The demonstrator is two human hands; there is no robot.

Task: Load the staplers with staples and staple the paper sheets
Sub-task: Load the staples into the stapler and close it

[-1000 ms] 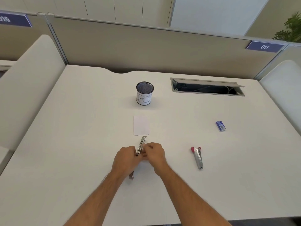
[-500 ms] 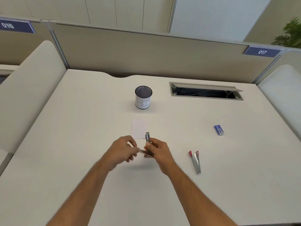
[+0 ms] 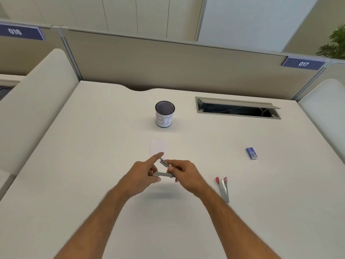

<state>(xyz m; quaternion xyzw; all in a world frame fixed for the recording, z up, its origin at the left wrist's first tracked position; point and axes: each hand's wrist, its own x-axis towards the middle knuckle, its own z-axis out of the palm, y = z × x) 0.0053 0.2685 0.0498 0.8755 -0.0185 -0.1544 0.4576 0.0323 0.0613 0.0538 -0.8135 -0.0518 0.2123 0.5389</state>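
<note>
Both hands hold a small metal stapler (image 3: 165, 170) above the desk, hinged apart into a V. My right hand (image 3: 183, 172) grips it at the hinge end. My left hand (image 3: 143, 172) pinches the lower arm with thumb and fingers, and its index finger stretches out to the tip of the upper arm. A small white paper sheet (image 3: 158, 147) lies flat just beyond the hands. A second stapler (image 3: 223, 188), metal with a red end, lies on the desk to the right. A blue staple box (image 3: 251, 153) sits further right.
A black mesh cup (image 3: 165, 114) with a white label stands behind the paper. An open cable slot (image 3: 237, 109) is set in the desk at the back right. Beige partition panels close the desk at the back and sides.
The hands have lifted the stapler off the desk and swung it apart. My left index finger now reaches out to its upper arm. The camera has tilted slightly.
</note>
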